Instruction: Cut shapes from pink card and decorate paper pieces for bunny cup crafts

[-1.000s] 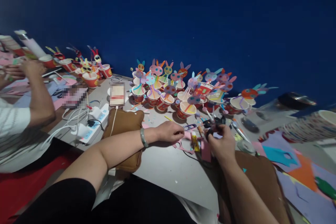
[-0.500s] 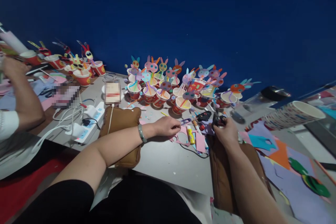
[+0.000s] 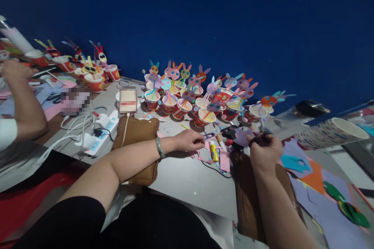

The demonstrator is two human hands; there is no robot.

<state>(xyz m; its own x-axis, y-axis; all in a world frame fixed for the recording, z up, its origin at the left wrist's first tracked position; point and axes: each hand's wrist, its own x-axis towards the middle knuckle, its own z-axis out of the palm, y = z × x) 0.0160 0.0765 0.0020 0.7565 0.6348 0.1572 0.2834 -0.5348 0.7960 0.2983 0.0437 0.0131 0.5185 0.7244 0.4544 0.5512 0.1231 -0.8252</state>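
My left hand, a bangle on its wrist, rests low over the table with curled fingers. Its fingertips are by a pink paper scrap with a round hole, and anything pinched in them is hidden. My right hand is closed round dark-handled scissors, mostly covered by the fingers. A purple paper piece lies against the fingertips of that hand. Between the hands are a yellow glue stick and a pink paper rectangle.
Behind stand several paper cups with paper rabbit figures. A stack of cups lies right, above coloured paper sheets. Brown cushions lie under my arms. A power strip with cables and a co-worker's arm are left.
My right hand has moved right and turned with the scissors. The purple paper now shows raised beside its fingertips. My left hand has stayed nearly in place. The view has shifted slightly.
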